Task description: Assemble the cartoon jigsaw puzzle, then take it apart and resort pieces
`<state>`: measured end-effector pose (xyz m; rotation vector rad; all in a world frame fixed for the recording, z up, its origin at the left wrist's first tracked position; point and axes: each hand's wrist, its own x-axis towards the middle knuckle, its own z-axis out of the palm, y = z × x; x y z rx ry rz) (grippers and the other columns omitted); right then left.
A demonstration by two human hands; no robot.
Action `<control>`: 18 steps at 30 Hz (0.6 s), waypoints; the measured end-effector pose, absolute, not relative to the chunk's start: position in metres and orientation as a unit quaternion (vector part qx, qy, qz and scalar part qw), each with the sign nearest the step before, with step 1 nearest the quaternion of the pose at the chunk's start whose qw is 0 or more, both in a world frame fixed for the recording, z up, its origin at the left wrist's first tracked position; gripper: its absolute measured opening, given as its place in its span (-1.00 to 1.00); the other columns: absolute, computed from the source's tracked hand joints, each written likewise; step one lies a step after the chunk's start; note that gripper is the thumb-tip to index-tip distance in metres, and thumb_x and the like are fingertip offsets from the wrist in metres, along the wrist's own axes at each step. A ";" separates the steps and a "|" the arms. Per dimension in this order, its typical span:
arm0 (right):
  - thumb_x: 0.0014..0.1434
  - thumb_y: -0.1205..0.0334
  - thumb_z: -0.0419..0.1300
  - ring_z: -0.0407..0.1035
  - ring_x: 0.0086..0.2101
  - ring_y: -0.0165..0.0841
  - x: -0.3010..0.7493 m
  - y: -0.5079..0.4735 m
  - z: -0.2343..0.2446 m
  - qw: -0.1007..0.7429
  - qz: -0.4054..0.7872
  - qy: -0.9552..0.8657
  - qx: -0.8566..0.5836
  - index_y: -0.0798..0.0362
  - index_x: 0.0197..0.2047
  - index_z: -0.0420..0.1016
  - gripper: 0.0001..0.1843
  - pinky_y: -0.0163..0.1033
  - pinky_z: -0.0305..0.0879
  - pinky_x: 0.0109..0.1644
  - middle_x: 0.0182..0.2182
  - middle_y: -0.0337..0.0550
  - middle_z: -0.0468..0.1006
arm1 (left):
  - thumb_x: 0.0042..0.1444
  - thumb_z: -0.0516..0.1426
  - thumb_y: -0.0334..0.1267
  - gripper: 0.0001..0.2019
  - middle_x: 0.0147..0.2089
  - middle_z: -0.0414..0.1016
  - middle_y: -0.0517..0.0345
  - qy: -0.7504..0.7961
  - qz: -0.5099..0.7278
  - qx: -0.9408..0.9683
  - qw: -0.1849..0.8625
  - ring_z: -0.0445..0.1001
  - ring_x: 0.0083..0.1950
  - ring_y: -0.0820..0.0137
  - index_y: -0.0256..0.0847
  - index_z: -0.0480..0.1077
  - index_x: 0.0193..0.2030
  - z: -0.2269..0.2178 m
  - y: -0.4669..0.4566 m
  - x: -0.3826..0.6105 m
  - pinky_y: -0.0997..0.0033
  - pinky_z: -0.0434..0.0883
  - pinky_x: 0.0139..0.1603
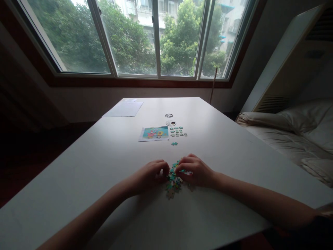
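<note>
A small heap of jigsaw puzzle pieces, mostly green with a few yellow and pale ones, lies on the white table. At the heap's left edge is my left hand, its fingers curled and the thumb close to them. My right hand reaches over the heap's right side with bent fingers, tips down among the pieces. Anything pinched in either hand is too small to make out. Beyond the hands, a single green piece or joined pair lies apart.
A picture card with cartoon figures lies farther back, beside rows of separate puzzle pieces. Behind them are two round flat items. Paper sheets rest at the far left corner. A padded sofa stands right of the table.
</note>
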<state>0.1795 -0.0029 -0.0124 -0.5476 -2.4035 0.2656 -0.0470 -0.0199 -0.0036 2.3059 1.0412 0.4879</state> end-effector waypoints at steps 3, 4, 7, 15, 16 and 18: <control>0.14 0.23 0.13 0.39 -0.37 -0.44 0.181 -0.002 -0.014 0.326 0.102 -0.916 -0.208 0.00 -0.29 0.46 -0.91 -0.26 0.18 -0.20 -0.38 -0.19 0.52 | 0.06 0.08 -0.33 -0.97 -0.42 0.32 0.27 0.388 0.191 0.852 0.296 0.23 -0.43 0.53 -0.22 0.30 -0.38 -0.001 -0.020 -0.045 0.55 0.21 -0.41; 0.14 0.23 0.13 0.39 -0.37 -0.44 0.181 -0.003 -0.014 0.327 0.104 -0.916 -0.208 0.00 -0.29 0.46 -0.90 -0.26 0.18 -0.20 -0.37 -0.19 0.53 | 0.07 0.07 -0.32 -0.96 -0.43 0.32 0.27 0.389 0.197 0.847 0.305 0.23 -0.43 0.54 -0.22 0.29 -0.37 0.000 -0.021 -0.044 0.56 0.21 -0.43; 0.13 0.21 0.14 0.40 -0.37 -0.45 0.182 -0.004 -0.013 0.338 0.107 -0.911 -0.213 0.01 -0.29 0.45 -0.91 -0.27 0.18 -0.22 -0.38 -0.20 0.53 | 0.07 0.10 -0.27 -0.91 -0.42 0.31 0.27 0.403 0.241 0.801 0.372 0.24 -0.42 0.55 -0.24 0.27 -0.35 0.005 -0.022 -0.039 0.58 0.21 -0.46; 0.11 0.16 0.17 0.39 -0.41 -0.45 0.183 -0.003 -0.011 0.373 0.096 -0.890 -0.243 0.02 -0.30 0.45 -0.87 -0.27 0.17 -0.24 -0.41 -0.21 0.53 | -0.02 0.18 -0.22 -0.80 -0.43 0.28 0.27 0.414 0.310 0.702 0.490 0.26 -0.43 0.54 -0.26 0.26 -0.35 0.006 -0.024 -0.028 0.52 0.23 -0.43; 0.11 0.16 0.18 0.39 -0.42 -0.45 0.182 -0.003 -0.010 0.377 0.095 -0.888 -0.247 0.02 -0.31 0.45 -0.87 -0.27 0.17 -0.24 -0.41 -0.21 0.53 | -0.02 0.18 -0.22 -0.80 -0.44 0.29 0.27 0.412 0.311 0.701 0.491 0.26 -0.43 0.55 -0.26 0.26 -0.35 0.005 -0.024 -0.028 0.52 0.23 -0.43; 0.11 0.17 0.18 0.39 -0.42 -0.46 0.181 -0.003 -0.009 0.383 0.090 -0.886 -0.246 0.03 -0.32 0.45 -0.88 -0.28 0.17 -0.24 -0.42 -0.22 0.53 | -0.02 0.18 -0.22 -0.80 -0.44 0.30 0.27 0.409 0.318 0.699 0.493 0.26 -0.45 0.55 -0.27 0.26 -0.34 0.004 -0.024 -0.027 0.51 0.23 -0.43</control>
